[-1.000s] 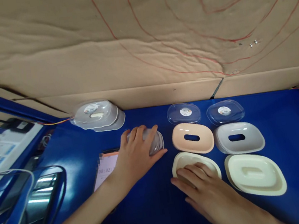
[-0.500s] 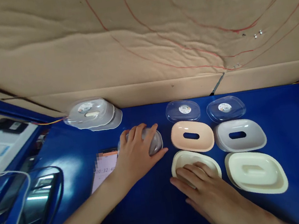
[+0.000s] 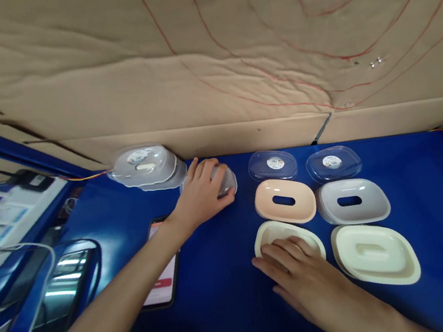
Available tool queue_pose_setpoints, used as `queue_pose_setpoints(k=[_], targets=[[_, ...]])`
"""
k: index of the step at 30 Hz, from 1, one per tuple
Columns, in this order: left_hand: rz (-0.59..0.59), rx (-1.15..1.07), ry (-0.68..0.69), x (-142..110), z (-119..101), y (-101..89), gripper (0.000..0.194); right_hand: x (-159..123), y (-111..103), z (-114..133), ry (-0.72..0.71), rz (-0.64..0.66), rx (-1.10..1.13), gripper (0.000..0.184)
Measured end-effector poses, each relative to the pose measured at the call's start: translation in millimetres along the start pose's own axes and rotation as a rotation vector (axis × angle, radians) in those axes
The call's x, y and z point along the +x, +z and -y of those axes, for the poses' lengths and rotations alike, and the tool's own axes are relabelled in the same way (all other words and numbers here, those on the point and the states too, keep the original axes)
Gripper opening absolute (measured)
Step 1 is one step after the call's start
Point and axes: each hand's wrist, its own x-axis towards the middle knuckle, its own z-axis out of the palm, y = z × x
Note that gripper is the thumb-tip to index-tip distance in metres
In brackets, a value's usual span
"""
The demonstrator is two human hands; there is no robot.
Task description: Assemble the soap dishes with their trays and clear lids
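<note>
My left hand (image 3: 203,193) is closed over a grey soap box with a clear lid (image 3: 226,179), far out near the cardboard wall. It sits next to a stack of similar clear-lidded boxes (image 3: 144,167). My right hand (image 3: 299,268) lies flat with fingers spread on a cream soap dish base (image 3: 275,231). Beside it are a pink slotted tray (image 3: 285,201), a grey slotted tray (image 3: 352,202), a second cream base (image 3: 376,254) and two clear lids (image 3: 272,164) (image 3: 332,163).
All of it lies on a blue table (image 3: 438,200) backed by a cardboard wall (image 3: 207,68). A phone (image 3: 165,277) with a lit screen lies under my left forearm. At the left are a shiny dark device (image 3: 60,284), a white cable and papers.
My left hand has pushed the clear-lidded grey box away from me, from beside the phone to beside the stack at the wall. My right hand stays on the cream base.
</note>
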Motion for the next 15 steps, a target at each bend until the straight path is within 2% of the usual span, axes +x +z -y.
queue_pose_setpoints(k=[2, 4, 6, 7, 8, 11, 13, 15], targets=[[-0.016, -0.014, 0.04, -4, -4, -5.1, 0.044, 1, -2, -1, -0.02, 0.017, -0.016, 0.051], [-0.045, -0.07, 0.069, -21, -20, -12.9, 0.047, 2, -4, -1, -0.04, 0.022, -0.041, 0.047], [-0.111, -0.34, 0.033, -47, -44, -21.0, 0.045, 3, -7, 0, -0.043, 0.019, -0.039, 0.043], [-0.109, -0.512, -0.046, -62, -57, -24.4, 0.044, 4, -9, 0, -0.034, 0.017, -0.02, 0.042], [-0.057, -0.702, -0.152, -77, -69, -27.2, 0.042, 5, -11, 0, -0.021, 0.015, 0.012, 0.041], [0.02, -1.245, -0.582, -109, -98, -31.1, 0.029, 8, -17, 1, 0.018, -0.022, 0.146, 0.038], [0.004, -1.525, -0.822, -117, -109, -31.5, 0.028, 10, -21, 3, -0.002, -0.086, 0.208, 0.032], [0.023, -1.838, -0.988, -116, -114, -31.6, 0.037, 12, -23, 6, -0.066, -0.165, 0.222, 0.025]])
